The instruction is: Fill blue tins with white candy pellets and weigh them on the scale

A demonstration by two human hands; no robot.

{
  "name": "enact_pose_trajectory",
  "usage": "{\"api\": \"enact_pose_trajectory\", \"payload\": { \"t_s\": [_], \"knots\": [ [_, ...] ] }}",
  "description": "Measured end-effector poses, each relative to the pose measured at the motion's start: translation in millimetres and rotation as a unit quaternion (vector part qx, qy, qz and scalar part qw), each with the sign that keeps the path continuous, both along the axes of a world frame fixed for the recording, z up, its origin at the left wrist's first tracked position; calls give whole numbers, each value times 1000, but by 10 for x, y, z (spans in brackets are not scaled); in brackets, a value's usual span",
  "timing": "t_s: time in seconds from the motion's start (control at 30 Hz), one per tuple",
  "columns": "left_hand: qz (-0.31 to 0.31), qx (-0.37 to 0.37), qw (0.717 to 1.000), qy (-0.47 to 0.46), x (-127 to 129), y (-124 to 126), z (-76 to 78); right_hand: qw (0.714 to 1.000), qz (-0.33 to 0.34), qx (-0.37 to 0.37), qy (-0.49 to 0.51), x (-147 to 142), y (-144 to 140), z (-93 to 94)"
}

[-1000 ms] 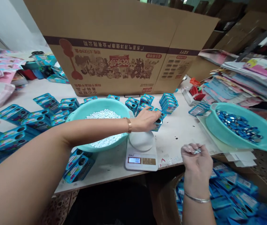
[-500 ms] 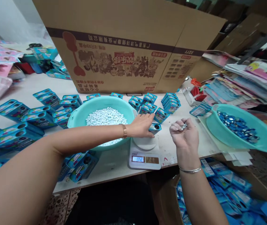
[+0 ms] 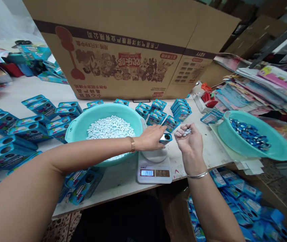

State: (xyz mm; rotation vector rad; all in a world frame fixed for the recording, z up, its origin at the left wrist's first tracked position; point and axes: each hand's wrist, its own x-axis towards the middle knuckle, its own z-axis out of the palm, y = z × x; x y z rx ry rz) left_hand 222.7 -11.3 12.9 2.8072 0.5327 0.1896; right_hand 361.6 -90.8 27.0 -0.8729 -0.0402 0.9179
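My left hand [image 3: 150, 138] reaches across the bowl, thumb and fingers around a small blue candy tin [image 3: 167, 138] on the kitchen scale [image 3: 154, 170]. The tin's top is partly covered by that hand. My right hand [image 3: 191, 140] is turned palm up just right of the tin, fingers curled around several small white candies [image 3: 187, 132]. Under my left forearm stands a turquoise bowl [image 3: 74, 126] with a heap of white candies [image 3: 110, 127]. The scale's lit display seems to read about 141.
Blue tins [image 3: 31, 129] stand in groups on the left and behind the scale. A large cardboard box [image 3: 123, 40] rises at the back. On the right are a turquoise bowl [image 3: 224, 129] of shiny blue pieces, a tape dispenser [image 3: 206, 101] and, below the table edge, a carton of blue packs [image 3: 244, 201].
My right hand has moved left, closer to the tin, and its palm shows more candies. The display number has risen from about 105. The view has shifted slightly.
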Motion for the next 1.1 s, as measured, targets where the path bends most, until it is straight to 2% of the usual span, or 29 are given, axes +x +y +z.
{"api": "enact_pose_trajectory", "payload": {
  "t_s": [0.3,0.63,1.1],
  "knots": [
    [-12,0,1000,3,30,8,-85,1000,-6,-9,-8,-93,82,52],
    [17,-43,999,6,85,33,-103,995,-54,0,-82,-192,146,-69],
    [20,-40,999,22,111,30,-101,993,-45,-2,-113,-192,135,-141]
  ]
}}
